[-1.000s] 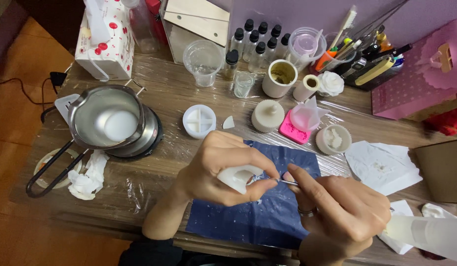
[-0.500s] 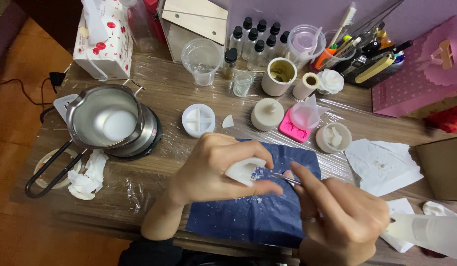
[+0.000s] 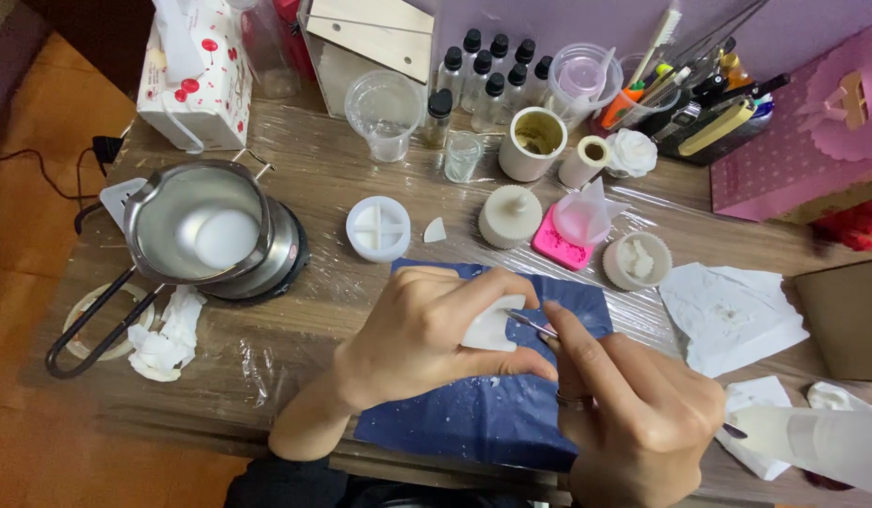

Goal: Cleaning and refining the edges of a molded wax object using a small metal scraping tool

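Two bare hands are in view, the left hand and the right hand. There is one small white wax piece, one thin metal tool and one dark blue cloth mat. One steel melting pot with a long handle stands on the table. I count eight small clear bottles with black caps, though some may be hidden behind others. There are two clear plastic cups, one round white mould with four sections, one pink silicone mould and one white tissue box with red dots.
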